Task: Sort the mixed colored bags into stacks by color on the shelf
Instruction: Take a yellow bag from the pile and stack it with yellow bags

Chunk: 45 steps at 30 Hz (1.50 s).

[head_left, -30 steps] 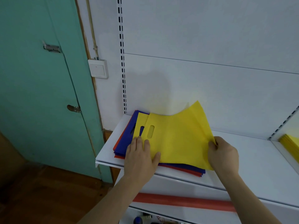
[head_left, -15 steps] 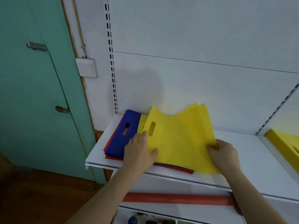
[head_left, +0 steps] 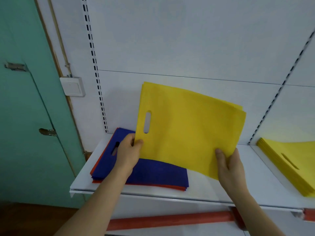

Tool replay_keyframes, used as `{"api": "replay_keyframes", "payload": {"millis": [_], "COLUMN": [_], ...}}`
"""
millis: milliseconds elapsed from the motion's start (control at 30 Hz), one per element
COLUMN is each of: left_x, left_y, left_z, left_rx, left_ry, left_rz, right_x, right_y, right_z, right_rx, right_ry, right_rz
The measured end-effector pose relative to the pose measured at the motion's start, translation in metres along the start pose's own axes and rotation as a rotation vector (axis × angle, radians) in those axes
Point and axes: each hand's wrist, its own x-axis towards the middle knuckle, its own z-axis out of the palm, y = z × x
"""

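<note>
I hold up a few yellow bags (head_left: 187,126) together, tilted above the white shelf (head_left: 209,188). My left hand (head_left: 127,155) pinches their lower left corner below the handle slot. My right hand (head_left: 228,166) grips the lower right corner. Under them on the left end of the shelf lies a mixed pile with a blue bag (head_left: 153,172) on top and red bags (head_left: 97,166) showing at its edges. A flat stack of yellow bags (head_left: 289,164) lies on the shelf section to the right.
A white back panel with slotted uprights (head_left: 95,68) stands behind the shelf. A green door (head_left: 25,108) and a wall switch (head_left: 72,86) are to the left. A red strip (head_left: 170,220) runs along the lower shelf edge.
Both hands have lifted the yellow bags off the mixed pile and tilted them up, uncovering the blue bag. The view has shifted right, showing more of the yellow stack.
</note>
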Motion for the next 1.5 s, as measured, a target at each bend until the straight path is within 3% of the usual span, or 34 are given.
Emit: {"api": "replay_keyframes", "payload": {"millis": [233, 400, 633, 767, 967, 1333, 1500], "left_x": [-0.007, -0.013, -0.048, -0.081, -0.135, -0.231, -0.244], "left_y": [-0.006, 0.003, 0.008, 0.007, 0.032, 0.047, 0.051], "left_z": [0.003, 0.024, 0.098, 0.149, 0.232, 0.396, 0.433], "left_rx": [0.009, 0.016, -0.006, 0.009, -0.005, 0.023, 0.151], "left_ry": [-0.049, -0.040, -0.336, -0.349, -0.407, -0.455, -0.417], "left_rz": [0.048, 0.112, 0.187, 0.313, 0.334, 0.332, 0.339], "right_x": [-0.009, -0.023, -0.069, -0.105, -0.146, -0.142, -0.106], "right_y": [0.008, 0.000, 0.014, 0.032, 0.071, 0.149, 0.183], "right_z": [0.016, -0.014, -0.094, -0.142, -0.233, -0.392, -0.424], "right_rx": [-0.083, -0.084, -0.139, -0.297, -0.468, -0.536, -0.495], "right_ry": [-0.139, 0.087, 0.439, 0.505, 0.586, 0.484, 0.448], "right_rz": [0.034, 0.014, 0.079, 0.088, 0.127, 0.154, 0.117]}}
